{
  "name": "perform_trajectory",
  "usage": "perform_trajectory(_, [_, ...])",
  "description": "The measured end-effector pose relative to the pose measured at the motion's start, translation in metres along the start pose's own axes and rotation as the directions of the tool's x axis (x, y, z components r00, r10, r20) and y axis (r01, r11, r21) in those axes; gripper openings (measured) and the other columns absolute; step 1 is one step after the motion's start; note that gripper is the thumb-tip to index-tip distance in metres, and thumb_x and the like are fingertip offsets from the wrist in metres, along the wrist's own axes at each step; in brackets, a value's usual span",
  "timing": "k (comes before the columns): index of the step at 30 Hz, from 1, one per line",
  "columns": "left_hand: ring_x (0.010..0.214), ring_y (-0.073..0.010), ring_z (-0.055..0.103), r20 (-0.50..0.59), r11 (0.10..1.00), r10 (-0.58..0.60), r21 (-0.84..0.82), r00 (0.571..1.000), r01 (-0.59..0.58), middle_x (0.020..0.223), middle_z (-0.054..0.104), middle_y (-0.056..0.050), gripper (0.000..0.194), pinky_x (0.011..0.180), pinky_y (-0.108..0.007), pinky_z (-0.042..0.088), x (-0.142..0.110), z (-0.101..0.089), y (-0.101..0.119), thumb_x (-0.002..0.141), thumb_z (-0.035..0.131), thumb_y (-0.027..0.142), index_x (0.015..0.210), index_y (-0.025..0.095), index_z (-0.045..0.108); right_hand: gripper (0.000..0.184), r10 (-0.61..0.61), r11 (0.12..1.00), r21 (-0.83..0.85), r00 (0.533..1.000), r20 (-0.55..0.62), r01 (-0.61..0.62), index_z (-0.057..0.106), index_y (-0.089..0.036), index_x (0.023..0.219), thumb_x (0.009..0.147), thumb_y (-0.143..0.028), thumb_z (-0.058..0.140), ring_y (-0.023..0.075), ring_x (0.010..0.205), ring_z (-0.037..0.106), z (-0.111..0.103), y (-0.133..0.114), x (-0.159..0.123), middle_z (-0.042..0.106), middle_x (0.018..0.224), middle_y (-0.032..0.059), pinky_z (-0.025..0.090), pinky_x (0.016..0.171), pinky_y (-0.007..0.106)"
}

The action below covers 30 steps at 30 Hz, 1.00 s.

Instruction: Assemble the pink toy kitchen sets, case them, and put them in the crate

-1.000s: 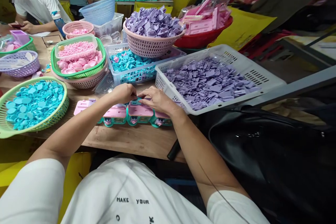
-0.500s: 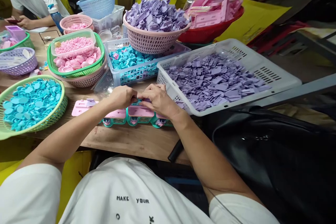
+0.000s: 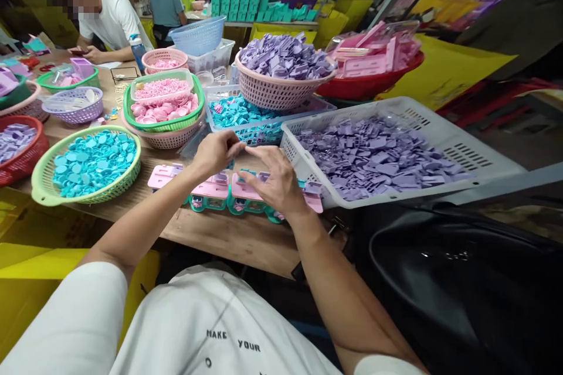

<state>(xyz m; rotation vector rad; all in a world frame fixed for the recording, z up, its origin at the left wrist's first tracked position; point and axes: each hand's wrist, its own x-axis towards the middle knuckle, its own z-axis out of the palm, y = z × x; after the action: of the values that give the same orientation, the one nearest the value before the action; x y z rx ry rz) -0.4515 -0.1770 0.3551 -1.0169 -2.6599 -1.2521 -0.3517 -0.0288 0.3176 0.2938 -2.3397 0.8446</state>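
Observation:
My left hand (image 3: 219, 150) is closed, its fingers curled in above the row of toy pieces; what it pinches, if anything, is hidden. My right hand (image 3: 277, 179) is beside it with thumb and index finger spread, the index tip close to the left fingertips. I cannot tell whether they touch. Below both hands, pink-topped teal plastic cases (image 3: 210, 188) stand in a row along the table edge, some with small purple parts on top. A pink plate (image 3: 162, 176) with a purple piece lies at the row's left end.
A white crate (image 3: 444, 187) of purple parts stands at right, a green basket (image 3: 127, 183) of turquoise discs at left. Behind are a blue-tinted crate (image 3: 281, 129) and a pink basket (image 3: 281, 89) heaped with purple parts. A black bag (image 3: 448, 299) lies at right; a person (image 3: 116, 17) sits far left.
My hands have lifted off the pink-topped cases, and my right thumb and index finger have spread apart. The camera view has shifted, showing more of the table at left.

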Motion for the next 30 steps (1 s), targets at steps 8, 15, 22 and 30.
perform_trajectory(8, [0.050, -0.0075, 0.046, 0.160, 0.614, -0.369, -0.698, 0.916, 0.369, 0.063, 0.054, 0.002, 0.040, 0.044, -0.018, 0.032, -0.041, -0.023, -0.015, 0.088, 0.061, 0.054, 0.082, 0.015, 0.064, 0.039, 0.336, 0.732, 0.623, 0.942, 0.019, -0.274, 0.070, -0.022, 0.088, 0.081, -0.060, 0.068, 0.0190, 0.075, 0.066, 0.044, -0.030, 0.025, 0.071, 0.085, 0.0037, 0.059, 0.075, 0.037])
perform_trajectory(15, [0.048, -0.0042, 0.047, 0.085, 0.571, -0.398, -0.756, 0.914, 0.319, 0.068, 0.058, 0.004, 0.037, 0.043, -0.017, 0.034, -0.060, -0.033, -0.036, 0.069, 0.083, 0.044, 0.079, 0.014, 0.063, 0.048, 0.387, 0.589, 0.679, 0.891, 0.238, -0.437, 0.070, -0.022, 0.095, 0.075, -0.065, 0.070, 0.0144, 0.071, 0.063, 0.064, -0.028, 0.026, 0.070, 0.088, 0.0025, 0.060, 0.065, 0.031])
perform_trajectory(22, [0.046, -0.0072, 0.046, 0.111, 0.623, -0.340, -0.717, 0.934, 0.311, 0.054, 0.052, 0.004, 0.039, 0.045, -0.019, 0.032, -0.056, -0.043, -0.044, 0.083, 0.069, 0.054, 0.080, 0.015, 0.062, 0.040, 0.249, 0.765, 0.559, 0.947, 0.203, -0.321, 0.069, -0.022, 0.095, 0.080, -0.060, 0.068, 0.0156, 0.071, 0.064, 0.063, -0.038, 0.030, 0.067, 0.088, 0.0027, 0.056, 0.061, 0.029])
perform_trajectory(30, [0.053, -0.0099, 0.044, 0.093, 0.965, -0.157, -0.199, 0.983, 0.173, 0.055, 0.053, 0.003, 0.036, 0.053, -0.023, 0.031, -0.057, -0.048, -0.058, 0.085, 0.065, 0.047, 0.083, 0.012, 0.073, 0.021, 0.174, 0.927, 0.283, 0.949, 0.263, -0.248, 0.070, -0.021, 0.087, 0.087, -0.041, 0.062, 0.0192, 0.080, 0.063, 0.073, -0.016, 0.030, 0.070, 0.089, 0.0046, 0.052, 0.073, 0.034])
